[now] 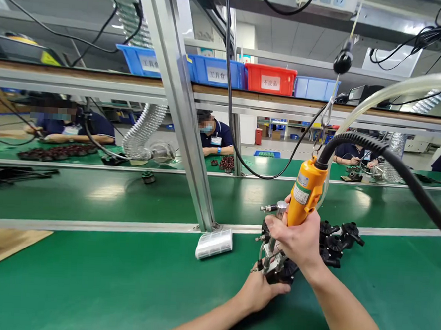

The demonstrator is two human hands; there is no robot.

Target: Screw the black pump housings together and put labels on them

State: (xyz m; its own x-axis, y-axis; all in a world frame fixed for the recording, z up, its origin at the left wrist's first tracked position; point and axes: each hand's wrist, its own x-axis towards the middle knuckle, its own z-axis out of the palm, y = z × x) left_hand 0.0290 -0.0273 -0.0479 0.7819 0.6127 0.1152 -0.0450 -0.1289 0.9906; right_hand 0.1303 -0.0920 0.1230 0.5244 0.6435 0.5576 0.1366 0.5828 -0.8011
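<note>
My right hand (301, 239) is wrapped round an orange electric screwdriver (305, 192), which hangs upright from a cord with its black cable at the top. Metal fittings and a clear hose (358, 106) are attached to the tool. Below its lower end, my left hand (258, 290) grips a black plastic part (283, 274) on the green bench; the bit's tip is hidden behind metal fittings and fingers. More black parts with stubby spouts (335, 243) lie in a cluster just right of my right hand.
A clear plastic-wrapped bundle (214, 244) lies by the foot of a slanting metal post (185, 123). Brown cardboard (6, 244) is at far left. Blue bins (217, 73) and a red bin (270, 80) line the shelf above. Several co-workers sit across the bench.
</note>
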